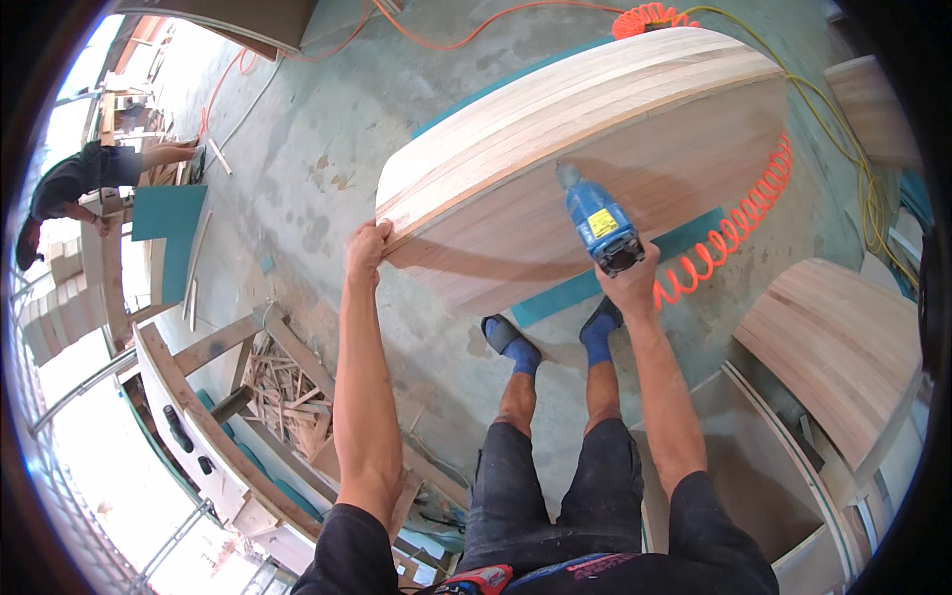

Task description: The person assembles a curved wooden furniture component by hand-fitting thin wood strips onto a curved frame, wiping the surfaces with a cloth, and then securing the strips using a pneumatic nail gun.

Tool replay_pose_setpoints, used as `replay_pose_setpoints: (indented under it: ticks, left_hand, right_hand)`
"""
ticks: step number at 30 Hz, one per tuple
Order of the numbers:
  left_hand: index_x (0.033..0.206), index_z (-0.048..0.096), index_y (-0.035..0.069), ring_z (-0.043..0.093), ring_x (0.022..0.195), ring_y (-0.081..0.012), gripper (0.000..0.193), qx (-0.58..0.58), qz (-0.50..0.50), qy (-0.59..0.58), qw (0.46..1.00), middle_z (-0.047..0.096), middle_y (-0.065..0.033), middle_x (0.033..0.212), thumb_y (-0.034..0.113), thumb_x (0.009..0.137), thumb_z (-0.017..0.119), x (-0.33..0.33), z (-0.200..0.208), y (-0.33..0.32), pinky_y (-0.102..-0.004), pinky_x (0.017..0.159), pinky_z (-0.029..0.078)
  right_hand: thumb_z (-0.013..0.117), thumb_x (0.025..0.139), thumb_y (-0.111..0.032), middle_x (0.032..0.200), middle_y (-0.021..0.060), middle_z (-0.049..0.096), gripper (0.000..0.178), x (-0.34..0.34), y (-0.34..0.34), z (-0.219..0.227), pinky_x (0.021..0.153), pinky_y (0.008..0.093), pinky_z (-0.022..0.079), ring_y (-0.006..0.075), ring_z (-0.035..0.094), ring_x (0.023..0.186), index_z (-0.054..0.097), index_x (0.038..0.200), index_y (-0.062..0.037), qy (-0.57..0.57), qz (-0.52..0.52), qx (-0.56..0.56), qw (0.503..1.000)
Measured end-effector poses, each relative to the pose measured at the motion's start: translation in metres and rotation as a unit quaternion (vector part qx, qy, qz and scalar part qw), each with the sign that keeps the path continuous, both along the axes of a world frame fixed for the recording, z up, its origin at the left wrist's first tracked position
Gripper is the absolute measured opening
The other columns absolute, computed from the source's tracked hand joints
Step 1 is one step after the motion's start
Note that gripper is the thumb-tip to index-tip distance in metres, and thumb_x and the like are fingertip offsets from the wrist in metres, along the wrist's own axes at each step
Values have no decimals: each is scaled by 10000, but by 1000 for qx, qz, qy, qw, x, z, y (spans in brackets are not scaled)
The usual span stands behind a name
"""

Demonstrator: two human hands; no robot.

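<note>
A large curved wooden panel [585, 134], made of glued pale strips, stands on edge in front of me. My left hand [369, 245] grips its near-left corner, fingers curled over the edge. In my right hand [631, 281] is a blue pistol-grip power tool [598, 220] with a yellow label and a grey nose. The nose is at the panel's near face, just below the top edge; whether it touches, I cannot tell. An orange coiled air hose [739, 226] runs up to the area of my right hand, where its end is hidden.
Teal sheets [555, 297] lie under the panel. Another curved wooden panel [843, 337] rests at the right. Scrap wood [288, 392] fills a frame at the lower left. Yellow hose [863, 164] crosses the floor. A co-worker [89, 183] bends over at the far left.
</note>
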State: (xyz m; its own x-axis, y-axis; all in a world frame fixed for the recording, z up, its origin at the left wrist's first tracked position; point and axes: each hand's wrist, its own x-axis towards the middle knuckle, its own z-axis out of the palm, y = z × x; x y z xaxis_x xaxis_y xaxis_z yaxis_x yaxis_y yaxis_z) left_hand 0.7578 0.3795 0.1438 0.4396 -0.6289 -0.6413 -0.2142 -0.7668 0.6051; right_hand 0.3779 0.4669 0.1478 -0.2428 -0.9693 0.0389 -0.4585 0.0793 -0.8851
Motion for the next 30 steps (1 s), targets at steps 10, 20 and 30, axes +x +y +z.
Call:
replay_pose_setpoints:
  ticks: [10,20,30]
  left_hand:
    - [1109,708,-3,697,989,-281,279,-323,-206,-184,905,724,-184,1052,189,922,632,-198,15,-46,-352,901,510]
    - [1060,748,70,653,1101,-285,212,-433,-335,-210,810,721,-82,1135,183,889,697,-269,-3,-52,-379,949,497]
    - [1033,747,88,633,1135,-263,180,-422,-342,-225,809,718,-43,1152,137,865,708,-269,-5,-51,-375,930,485]
  right_hand:
    - [760,856,-111,796,81,732,189,-69,-23,-12,648,290,533,132,700,711,693,899,60,-6,-14,-8,1000]
    - [740,732,-64,693,163,678,149,-90,-51,5,618,371,525,294,714,687,653,794,40,-43,-33,-26,998]
    - [749,690,-53,697,160,667,169,-97,-49,-18,616,375,520,321,693,675,623,781,13,-36,14,-17,999]
